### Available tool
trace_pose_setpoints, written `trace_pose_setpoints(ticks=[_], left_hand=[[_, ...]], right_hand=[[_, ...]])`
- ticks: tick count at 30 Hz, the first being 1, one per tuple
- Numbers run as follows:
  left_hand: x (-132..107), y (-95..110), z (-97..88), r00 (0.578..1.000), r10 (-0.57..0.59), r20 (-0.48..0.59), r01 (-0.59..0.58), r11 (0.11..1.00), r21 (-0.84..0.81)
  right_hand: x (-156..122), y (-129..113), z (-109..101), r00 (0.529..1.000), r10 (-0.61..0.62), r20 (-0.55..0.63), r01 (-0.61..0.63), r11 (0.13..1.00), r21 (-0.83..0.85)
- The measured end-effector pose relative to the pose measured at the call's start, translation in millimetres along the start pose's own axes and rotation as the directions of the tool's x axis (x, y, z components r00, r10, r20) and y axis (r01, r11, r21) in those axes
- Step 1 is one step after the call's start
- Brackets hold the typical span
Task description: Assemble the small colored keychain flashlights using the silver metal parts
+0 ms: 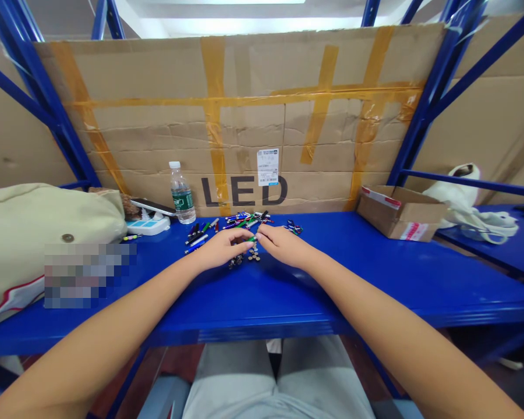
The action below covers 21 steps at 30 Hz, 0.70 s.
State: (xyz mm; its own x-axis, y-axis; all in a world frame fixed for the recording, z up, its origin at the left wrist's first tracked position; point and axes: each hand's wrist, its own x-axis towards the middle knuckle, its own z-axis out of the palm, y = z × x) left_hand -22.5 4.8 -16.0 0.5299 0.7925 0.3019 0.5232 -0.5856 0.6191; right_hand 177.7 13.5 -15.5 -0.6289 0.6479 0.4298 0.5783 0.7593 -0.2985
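Note:
My left hand [225, 247] pinches a slim green tube [252, 238] between thumb and fingers over the blue table. Close against it, the fingers of my right hand [284, 244] are curled together at the tube's right end; whatever they hold is hidden. Several small round button cells [254, 256] lie just below the hands. Beside them, partly under my left hand, is a little heap of dark metal parts [236, 263]. Behind the hands spreads a pile of coloured metal tubes [240, 220], with more tubes [196, 237] to the left. Small coloured clips or rings [294, 227] lie to the right.
A water bottle [182, 198] stands at the back left, near a white power strip [148, 226] with a phone [152, 206] above it. A cream bag [48, 233] fills the left side. An open cardboard box [397, 215] sits right. A cardboard wall [166, 139] closes the back.

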Motion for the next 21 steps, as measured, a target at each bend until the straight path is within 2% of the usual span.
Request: trace_pose_setpoints(ticks=[21], left_hand=[[0.0,-0.6,-1.5,0.999,-0.009,0.041,0.009,1.0,0.0]], right_hand=[[-0.5,-1.6,-1.7,0.997,0.03,0.067,-0.033,0.998,0.056]])
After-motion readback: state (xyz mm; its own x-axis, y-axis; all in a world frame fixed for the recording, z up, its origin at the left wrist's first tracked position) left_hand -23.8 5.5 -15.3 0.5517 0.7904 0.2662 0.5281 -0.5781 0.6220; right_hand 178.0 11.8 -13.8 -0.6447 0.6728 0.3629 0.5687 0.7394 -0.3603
